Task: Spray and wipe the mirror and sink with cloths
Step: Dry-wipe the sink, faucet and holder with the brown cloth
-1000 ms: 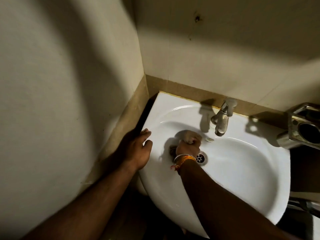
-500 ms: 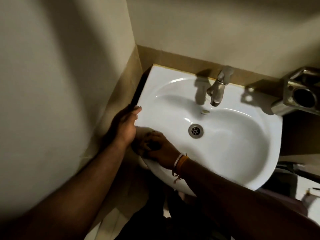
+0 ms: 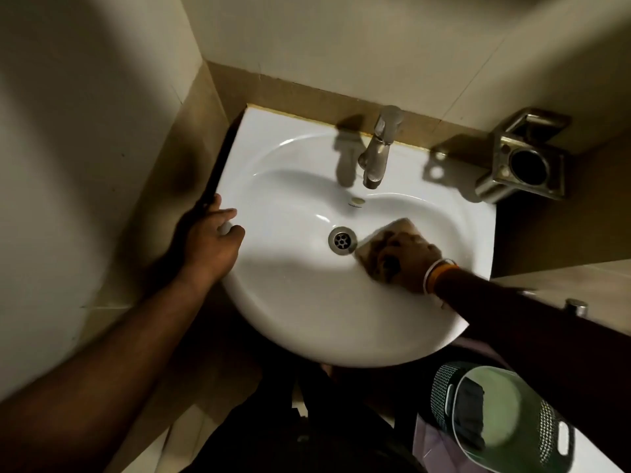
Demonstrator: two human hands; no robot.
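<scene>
Basket (image 3: 546, 435) first, one perforated bin sitting low by the person's legs, probably parked there so it's in reach without crowding the basin. Up from that, the left hand (image 3: 213, 238) curls over the sink (image 3: 300, 308) rim on the wall side — looks like bracing — while the right hand (image 3: 408, 264) holds the one cloth (image 3: 382, 238) I can count, bunched and pressed onto the bowl just right of the single drain (image 3: 342, 240), so I'd say the wipe is mid-stroke. Further back there's one tap (image 3: 379, 148) and one metal holder (image 3: 522, 158) on the wall — no mirror or spray bottle in view.
</scene>
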